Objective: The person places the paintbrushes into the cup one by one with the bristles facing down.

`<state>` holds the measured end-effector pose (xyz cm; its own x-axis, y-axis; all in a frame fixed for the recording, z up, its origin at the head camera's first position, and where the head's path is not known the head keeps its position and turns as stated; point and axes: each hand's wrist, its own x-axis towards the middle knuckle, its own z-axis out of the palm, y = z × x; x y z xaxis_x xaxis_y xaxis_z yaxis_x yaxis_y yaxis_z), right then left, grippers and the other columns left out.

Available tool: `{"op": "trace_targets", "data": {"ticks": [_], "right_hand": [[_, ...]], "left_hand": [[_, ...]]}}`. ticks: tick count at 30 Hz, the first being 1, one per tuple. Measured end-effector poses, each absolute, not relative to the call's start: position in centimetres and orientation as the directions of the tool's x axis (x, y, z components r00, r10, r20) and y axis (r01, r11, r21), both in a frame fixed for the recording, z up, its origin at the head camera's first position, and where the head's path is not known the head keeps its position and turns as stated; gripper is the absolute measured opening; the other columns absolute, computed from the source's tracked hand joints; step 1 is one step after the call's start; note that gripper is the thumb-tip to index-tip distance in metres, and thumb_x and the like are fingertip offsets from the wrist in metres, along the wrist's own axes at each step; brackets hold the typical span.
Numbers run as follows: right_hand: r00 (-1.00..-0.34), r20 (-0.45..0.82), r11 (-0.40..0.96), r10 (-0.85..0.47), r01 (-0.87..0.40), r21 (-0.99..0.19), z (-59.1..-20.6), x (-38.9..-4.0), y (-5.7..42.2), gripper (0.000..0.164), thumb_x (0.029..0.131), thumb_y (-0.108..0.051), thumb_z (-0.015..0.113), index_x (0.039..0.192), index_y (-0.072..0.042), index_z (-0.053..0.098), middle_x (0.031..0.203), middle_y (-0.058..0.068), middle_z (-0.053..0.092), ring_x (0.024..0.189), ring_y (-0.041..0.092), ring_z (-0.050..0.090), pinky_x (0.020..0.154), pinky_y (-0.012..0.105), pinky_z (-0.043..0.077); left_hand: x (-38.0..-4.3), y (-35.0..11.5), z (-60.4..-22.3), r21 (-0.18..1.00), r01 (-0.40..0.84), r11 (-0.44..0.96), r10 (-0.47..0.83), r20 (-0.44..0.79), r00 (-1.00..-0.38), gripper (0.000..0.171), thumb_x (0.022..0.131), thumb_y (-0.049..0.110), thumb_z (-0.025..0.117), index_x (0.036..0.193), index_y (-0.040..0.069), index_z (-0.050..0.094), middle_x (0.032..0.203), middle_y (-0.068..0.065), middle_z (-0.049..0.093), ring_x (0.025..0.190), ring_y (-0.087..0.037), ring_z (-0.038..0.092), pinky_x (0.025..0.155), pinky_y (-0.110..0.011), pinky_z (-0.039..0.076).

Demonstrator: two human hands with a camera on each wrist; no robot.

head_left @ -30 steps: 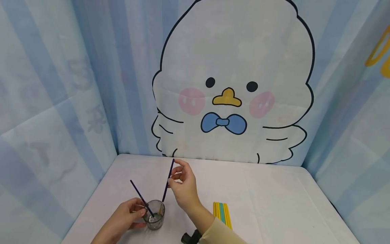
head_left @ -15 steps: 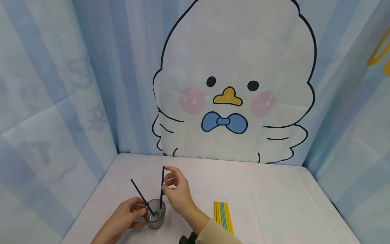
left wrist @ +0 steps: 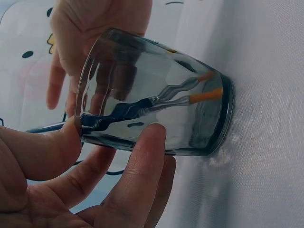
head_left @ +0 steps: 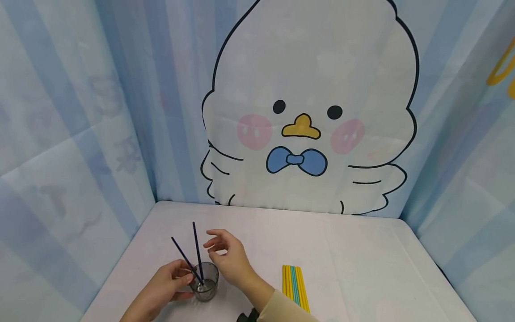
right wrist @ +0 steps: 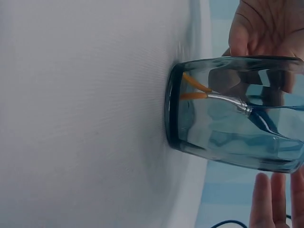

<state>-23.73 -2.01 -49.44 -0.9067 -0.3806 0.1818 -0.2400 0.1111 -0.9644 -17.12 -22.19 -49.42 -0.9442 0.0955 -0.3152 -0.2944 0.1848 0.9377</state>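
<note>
Plainly, the left hand (head_left: 164, 284) pinches the glass (head_left: 209, 291), two brushes (head_left: 197, 241) leaning inside; the right hand (head_left: 231, 258), fingers loosely spread, hovers nearby.

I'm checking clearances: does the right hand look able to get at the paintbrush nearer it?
Probably yes: the right hand looks empty, and nothing visible lies between it and the nearer paintbrush above the glass.

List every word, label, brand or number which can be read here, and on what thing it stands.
No text can be read.
Right curtain: yellow marks, perhaps letters, cut off by the picture edge.
Left curtain: faint marks, too blurred to read.
Glass, brushes, colored sticks: no lettering visible.
</note>
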Motion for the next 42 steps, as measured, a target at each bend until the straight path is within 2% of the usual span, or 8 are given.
{"op": "trace_targets", "data": {"ticks": [5, 17, 25, 34, 42], "right_hand": [[-0.915, 0.154, 0.092, -0.374, -0.201, -0.975, -49.6, -23.7, -1.7, 0.052, 0.097, 0.004, 0.069, 0.142, -0.021, 0.065, 0.117, 0.007, 0.078, 0.104, 0.016, 0.074, 0.084, 0.019, 0.064], [-0.925, 0.134, 0.031, -0.355, -0.155, -0.987, -49.3, -23.6, -0.6, 0.053, 0.095, 0.01, 0.066, 0.142, -0.013, 0.065, 0.12, 0.017, 0.076, 0.105, 0.033, 0.075, 0.079, 0.026, 0.069], [-0.931, 0.117, 0.016, -0.345, -0.13, -0.991, -49.1, -23.3, 0.6, 0.051, 0.095, 0.006, 0.071, 0.143, -0.012, 0.064, 0.121, 0.019, 0.076, 0.1, 0.028, 0.076, 0.078, 0.028, 0.07], [-0.934, 0.085, -0.006, -0.348, -0.088, -0.996, -48.9, -22.9, 2.4, 0.051, 0.098, 0.005, 0.069, 0.145, -0.013, 0.063, 0.125, 0.02, 0.074, 0.107, 0.034, 0.076, 0.081, 0.034, 0.071], [-0.936, 0.059, 0.009, -0.346, -0.067, -0.998, -48.8, -22.5, 4.2, 0.051, 0.099, 0.002, 0.069, 0.146, -0.014, 0.062, 0.128, 0.02, 0.073, 0.108, 0.034, 0.076, 0.082, 0.035, 0.071]], "left_hand": [[-17.2, -22.1, -49.5, 0.938, -0.289, 0.189, 0.084, -0.309, -0.947, 0.028, 0.107, 0.009, 0.065, 0.126, -0.011, 0.057, 0.116, -0.024, 0.066, 0.099, -0.02, 0.071, 0.086, -0.049, 0.071], [-17.2, -22.0, -49.5, 0.936, -0.292, 0.195, 0.069, -0.31, -0.948, 0.028, 0.108, 0.008, 0.065, 0.126, -0.011, 0.057, 0.117, -0.023, 0.067, 0.098, -0.02, 0.071, 0.085, -0.048, 0.071], [-17.2, -22.0, -49.5, 0.935, -0.294, 0.2, 0.073, -0.313, -0.947, 0.029, 0.108, 0.009, 0.065, 0.126, -0.012, 0.057, 0.115, -0.022, 0.067, 0.098, -0.02, 0.07, 0.087, -0.049, 0.071], [-17.0, -21.5, -49.4, 0.924, -0.324, 0.203, 0.016, -0.334, -0.943, 0.023, 0.107, 0.003, 0.063, 0.125, -0.011, 0.059, 0.114, -0.023, 0.066, 0.098, -0.023, 0.071, 0.084, -0.049, 0.071], [-17.0, -22.0, -49.3, 0.933, -0.305, 0.192, 0.084, -0.325, -0.942, 0.028, 0.109, 0.006, 0.062, 0.129, -0.012, 0.056, 0.118, -0.024, 0.065, 0.101, -0.02, 0.07, 0.088, -0.048, 0.071]]}}
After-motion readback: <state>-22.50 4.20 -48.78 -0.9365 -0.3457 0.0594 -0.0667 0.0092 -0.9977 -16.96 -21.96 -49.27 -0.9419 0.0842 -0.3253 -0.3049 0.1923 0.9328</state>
